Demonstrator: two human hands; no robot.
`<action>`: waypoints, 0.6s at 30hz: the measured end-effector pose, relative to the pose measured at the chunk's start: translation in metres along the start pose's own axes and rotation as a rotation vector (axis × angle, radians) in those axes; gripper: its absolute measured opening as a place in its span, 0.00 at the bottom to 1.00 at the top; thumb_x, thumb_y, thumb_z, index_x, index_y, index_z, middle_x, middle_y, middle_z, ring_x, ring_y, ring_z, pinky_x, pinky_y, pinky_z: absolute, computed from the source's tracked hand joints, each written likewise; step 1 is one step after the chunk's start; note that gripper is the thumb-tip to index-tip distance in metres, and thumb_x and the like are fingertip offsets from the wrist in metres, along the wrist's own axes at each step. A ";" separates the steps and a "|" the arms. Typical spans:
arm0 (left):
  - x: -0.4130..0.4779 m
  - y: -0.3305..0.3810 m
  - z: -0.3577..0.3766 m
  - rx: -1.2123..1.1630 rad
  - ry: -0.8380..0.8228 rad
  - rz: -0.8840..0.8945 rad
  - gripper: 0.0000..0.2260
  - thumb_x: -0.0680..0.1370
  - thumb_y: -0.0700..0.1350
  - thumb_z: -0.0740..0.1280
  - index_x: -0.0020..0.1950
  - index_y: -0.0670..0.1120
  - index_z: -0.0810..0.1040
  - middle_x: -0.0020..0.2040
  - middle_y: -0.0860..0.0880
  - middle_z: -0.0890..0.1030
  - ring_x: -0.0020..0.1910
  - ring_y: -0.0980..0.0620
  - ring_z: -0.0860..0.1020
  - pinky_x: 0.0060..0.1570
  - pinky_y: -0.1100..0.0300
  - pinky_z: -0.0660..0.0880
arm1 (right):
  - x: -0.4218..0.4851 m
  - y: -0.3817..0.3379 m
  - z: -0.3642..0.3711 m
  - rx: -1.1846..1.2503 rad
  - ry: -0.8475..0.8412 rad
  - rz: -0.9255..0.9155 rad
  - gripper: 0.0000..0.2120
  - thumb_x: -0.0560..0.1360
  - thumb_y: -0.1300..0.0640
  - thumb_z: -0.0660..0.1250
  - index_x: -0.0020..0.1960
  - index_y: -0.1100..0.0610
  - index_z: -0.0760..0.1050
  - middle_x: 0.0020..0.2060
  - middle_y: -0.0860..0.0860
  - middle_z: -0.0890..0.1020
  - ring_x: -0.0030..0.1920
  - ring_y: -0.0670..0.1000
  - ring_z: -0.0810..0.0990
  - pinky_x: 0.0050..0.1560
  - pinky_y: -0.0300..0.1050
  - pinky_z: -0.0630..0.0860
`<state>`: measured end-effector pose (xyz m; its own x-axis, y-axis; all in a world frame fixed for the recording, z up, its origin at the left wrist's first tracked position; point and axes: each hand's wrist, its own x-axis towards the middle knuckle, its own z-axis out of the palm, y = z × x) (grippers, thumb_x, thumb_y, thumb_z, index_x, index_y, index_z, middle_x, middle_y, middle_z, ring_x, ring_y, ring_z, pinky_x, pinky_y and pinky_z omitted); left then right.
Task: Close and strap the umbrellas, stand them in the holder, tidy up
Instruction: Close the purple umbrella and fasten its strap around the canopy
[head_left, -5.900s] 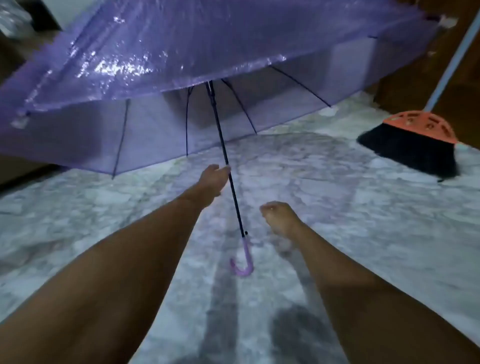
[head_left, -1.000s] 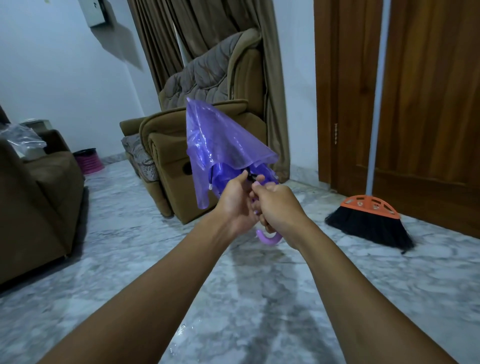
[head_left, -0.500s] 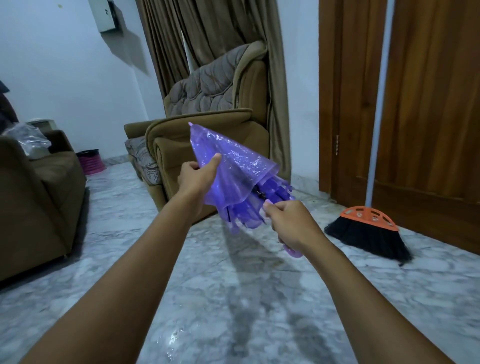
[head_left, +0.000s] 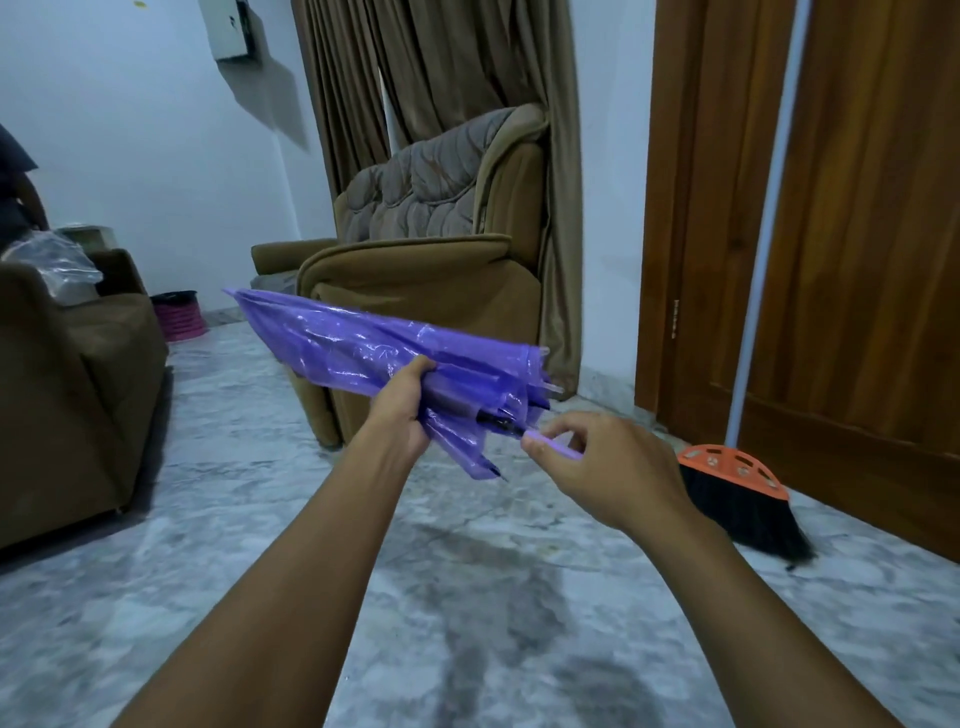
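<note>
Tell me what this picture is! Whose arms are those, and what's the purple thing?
Those arms belong to a person wearing a camera on their head, so you see what they see. The purple thing is a folded umbrella. The left hand grips its crinkly cover, and the right hand pinches its handle. On the marble floor a broom stands by a wooden door, and a brown armchair stands behind.

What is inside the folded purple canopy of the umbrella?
At its open end, black metal parts show, leading toward the lilac handle. Further in, the purple canopy and the left hand cover the rest.
</note>
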<state>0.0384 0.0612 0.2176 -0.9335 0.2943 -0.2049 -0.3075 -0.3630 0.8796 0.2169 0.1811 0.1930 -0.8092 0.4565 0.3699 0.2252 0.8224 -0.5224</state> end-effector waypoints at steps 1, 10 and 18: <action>0.001 0.000 0.003 -0.016 -0.010 0.006 0.09 0.74 0.42 0.70 0.53 0.42 0.79 0.55 0.42 0.84 0.55 0.41 0.82 0.60 0.40 0.76 | 0.003 -0.001 -0.006 0.017 0.009 0.046 0.17 0.73 0.31 0.63 0.54 0.41 0.77 0.41 0.44 0.81 0.43 0.49 0.79 0.37 0.43 0.70; -0.021 0.086 0.070 -0.174 -0.028 -0.095 0.19 0.75 0.44 0.70 0.65 0.39 0.77 0.59 0.42 0.83 0.56 0.44 0.82 0.48 0.52 0.80 | 0.058 -0.081 -0.140 0.017 0.390 -0.026 0.15 0.74 0.45 0.71 0.58 0.48 0.75 0.55 0.47 0.77 0.56 0.49 0.74 0.52 0.47 0.73; -0.128 0.275 0.214 -0.167 -0.088 -0.224 0.21 0.75 0.44 0.72 0.66 0.37 0.76 0.59 0.39 0.82 0.56 0.43 0.82 0.57 0.50 0.79 | 0.149 -0.210 -0.321 -0.438 -0.165 -0.017 0.40 0.70 0.37 0.70 0.76 0.45 0.58 0.75 0.54 0.63 0.74 0.58 0.62 0.72 0.58 0.58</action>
<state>0.1130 0.1134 0.5776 -0.8219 0.4561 -0.3414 -0.5367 -0.4190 0.7324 0.2232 0.1852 0.6045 -0.8822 0.4107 0.2302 0.3901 0.9114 -0.1310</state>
